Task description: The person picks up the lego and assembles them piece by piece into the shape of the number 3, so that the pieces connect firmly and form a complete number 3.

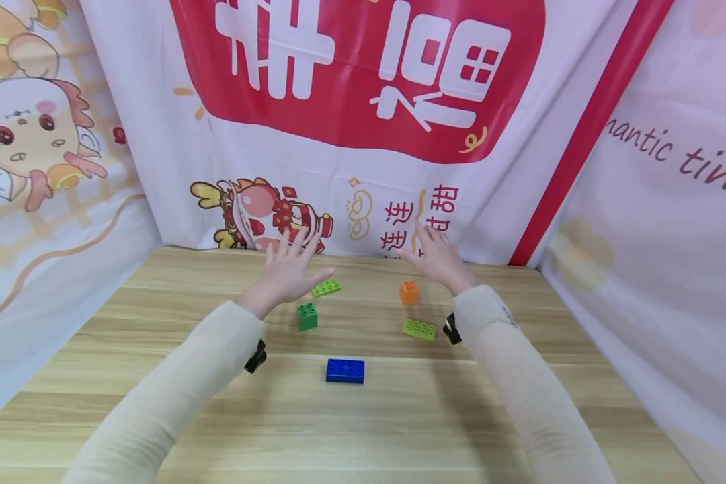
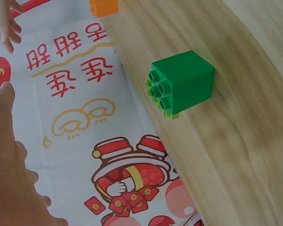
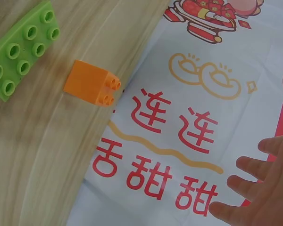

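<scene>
Both hands hover above the tabletop, holding nothing. My left hand has its fingers spread; a green brick and a flat lime brick lie closest to it. In the left wrist view the green brick partly covers the lime one. My right hand also has its fingers extended, above and to the right of an orange brick. A second flat lime brick lies below that hand, near the wrist. A blue brick sits nearer the front, between the two forearms.
The bricks stand apart on a wood-grain table. A printed cloth hangs along the table's back edge. More printed cloth closes off the left side and the right side.
</scene>
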Action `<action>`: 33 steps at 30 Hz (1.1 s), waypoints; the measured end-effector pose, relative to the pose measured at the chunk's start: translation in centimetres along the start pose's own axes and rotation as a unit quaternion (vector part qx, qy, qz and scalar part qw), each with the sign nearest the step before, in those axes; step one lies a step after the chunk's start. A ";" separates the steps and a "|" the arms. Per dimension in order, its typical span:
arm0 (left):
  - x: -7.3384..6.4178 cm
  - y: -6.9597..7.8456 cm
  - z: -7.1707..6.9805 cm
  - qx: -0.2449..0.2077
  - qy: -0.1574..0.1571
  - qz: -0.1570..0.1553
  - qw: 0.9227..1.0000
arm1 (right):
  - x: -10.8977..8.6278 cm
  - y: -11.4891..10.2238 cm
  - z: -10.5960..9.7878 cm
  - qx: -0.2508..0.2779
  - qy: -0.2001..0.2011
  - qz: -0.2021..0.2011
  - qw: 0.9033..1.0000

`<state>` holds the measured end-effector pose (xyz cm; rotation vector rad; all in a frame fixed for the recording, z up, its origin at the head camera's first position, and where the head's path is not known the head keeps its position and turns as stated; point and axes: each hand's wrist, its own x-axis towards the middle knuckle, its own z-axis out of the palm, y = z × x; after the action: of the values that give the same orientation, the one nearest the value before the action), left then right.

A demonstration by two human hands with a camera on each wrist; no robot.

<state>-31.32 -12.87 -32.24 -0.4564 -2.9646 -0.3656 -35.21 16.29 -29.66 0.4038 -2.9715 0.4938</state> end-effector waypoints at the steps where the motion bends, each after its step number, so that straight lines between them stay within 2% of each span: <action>1: -0.1 0.0 0.0 -0.002 0.001 0.001 1.000 | 0.0 0.1 0.1 0.003 0.002 0.001 1.000; 7: -1.1 0.0 0.7 0.001 0.000 0.003 1.000 | -0.1 0.5 0.7 0.030 0.005 0.000 1.000; 12: -1.8 0.2 1.5 -0.007 -0.002 0.010 1.000 | -0.2 0.9 1.4 0.052 -0.001 0.017 0.998; 20: -2.6 0.8 1.7 -0.014 -0.015 0.021 1.000 | -0.3 1.3 2.1 0.099 0.000 0.027 0.995; 26: -3.1 0.9 2.4 -0.018 -0.009 0.044 0.999 | -0.6 1.9 2.6 0.124 -0.005 0.027 0.992; 33: -3.8 0.6 3.4 -0.019 0.007 0.078 0.997 | -0.3 2.4 3.4 0.120 0.010 0.012 0.993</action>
<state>-27.84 -12.53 -35.93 -0.6805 -2.8879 -0.4054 -35.75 17.43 -33.69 0.3797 -2.9085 0.8566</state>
